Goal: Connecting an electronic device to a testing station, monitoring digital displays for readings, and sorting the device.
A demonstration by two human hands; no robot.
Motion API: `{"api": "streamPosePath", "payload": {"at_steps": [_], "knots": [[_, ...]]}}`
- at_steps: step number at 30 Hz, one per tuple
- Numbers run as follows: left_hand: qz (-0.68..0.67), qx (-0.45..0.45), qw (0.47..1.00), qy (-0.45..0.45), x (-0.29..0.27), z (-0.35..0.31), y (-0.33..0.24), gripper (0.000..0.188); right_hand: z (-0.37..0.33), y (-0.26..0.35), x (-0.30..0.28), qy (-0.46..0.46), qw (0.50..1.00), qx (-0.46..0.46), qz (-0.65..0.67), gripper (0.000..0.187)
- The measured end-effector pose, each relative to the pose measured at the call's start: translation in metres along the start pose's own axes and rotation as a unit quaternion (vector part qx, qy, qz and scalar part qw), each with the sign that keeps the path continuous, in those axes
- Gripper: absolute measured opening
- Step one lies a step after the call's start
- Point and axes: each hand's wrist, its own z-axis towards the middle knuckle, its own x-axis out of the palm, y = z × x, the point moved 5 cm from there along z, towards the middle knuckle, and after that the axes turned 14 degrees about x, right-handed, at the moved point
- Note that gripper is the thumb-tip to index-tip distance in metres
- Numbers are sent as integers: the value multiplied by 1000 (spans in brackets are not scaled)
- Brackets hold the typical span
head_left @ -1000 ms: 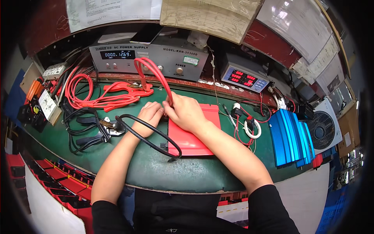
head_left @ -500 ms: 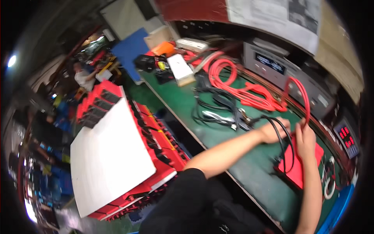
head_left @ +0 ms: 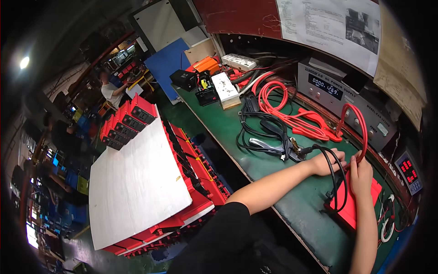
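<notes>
On the green bench, a red box-shaped device [head_left: 350, 211] lies under my two hands near the right side. My right hand [head_left: 361, 176] pinches the end of a thick red cable [head_left: 363, 132] at the device's far end; the cable arches up and back toward the power supply. Beside it, my left hand [head_left: 329, 163] is closed with curled fingers at the same end, and what they hold is hidden. Black cables [head_left: 341, 185] loop past the left hand and down to the device's near left side. A black clamp [head_left: 292, 150] with metal jaws rests left of that hand.
A grey power supply [head_left: 340, 98] and a small red-digit meter [head_left: 409, 170] line the bench's back. Coiled red cable [head_left: 273, 98], a red clamp [head_left: 315, 122] and a white box [head_left: 225, 89] lie farther left. Left of the bench, a white board [head_left: 137, 182] tops stacked red devices.
The view has shifted slightly, so the scene sits a little lower and farther right. Both hands stay at the red device's far end, the right one still on the red cable.
</notes>
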Motion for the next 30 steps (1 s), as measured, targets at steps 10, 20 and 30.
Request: {"api": "streamPosePath", "payload": {"at_steps": [10, 20, 30], "knots": [[-62, 28, 997, 26, -1, -2, -4, 22, 3, -9, 1, 33, 999, -31, 2, 29], [-56, -25, 998, 15, 21, 8, -3, 24, 7, -36, -11, 45, 998, -35, 0, 29], [124, 185, 969, 104, 6, 12, -20, 25, 12, -19, -5, 104, 992, -61, 23, 19]]}}
